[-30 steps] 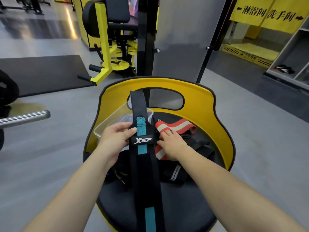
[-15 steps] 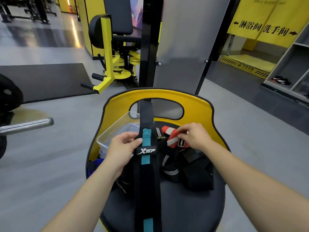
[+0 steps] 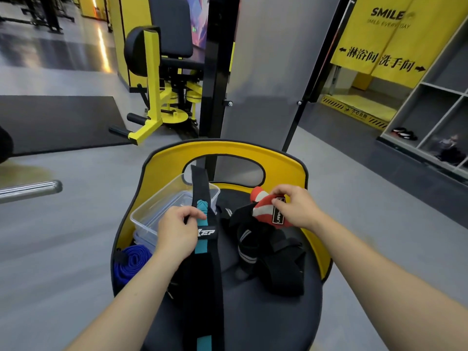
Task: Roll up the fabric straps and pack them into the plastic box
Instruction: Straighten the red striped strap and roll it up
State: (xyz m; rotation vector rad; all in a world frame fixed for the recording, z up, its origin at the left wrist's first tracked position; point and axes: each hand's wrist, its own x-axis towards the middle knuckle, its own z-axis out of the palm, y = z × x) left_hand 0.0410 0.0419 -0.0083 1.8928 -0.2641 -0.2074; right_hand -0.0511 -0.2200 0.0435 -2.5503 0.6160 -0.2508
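With the clear rectangular plastic box empty at the seat's left, the left hand pinching the long black-and-teal fabric strap and the right hand clamped on the red-and-white striped strap, either loose tail could likely snag the black strap pile or unroll.

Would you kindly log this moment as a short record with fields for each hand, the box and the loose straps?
left hand: grips the black and teal strap
right hand: pinches the red and white strap
plastic box: open, no rolled strap visible inside
loose straps: black straps on the seat; blue strap beside the box
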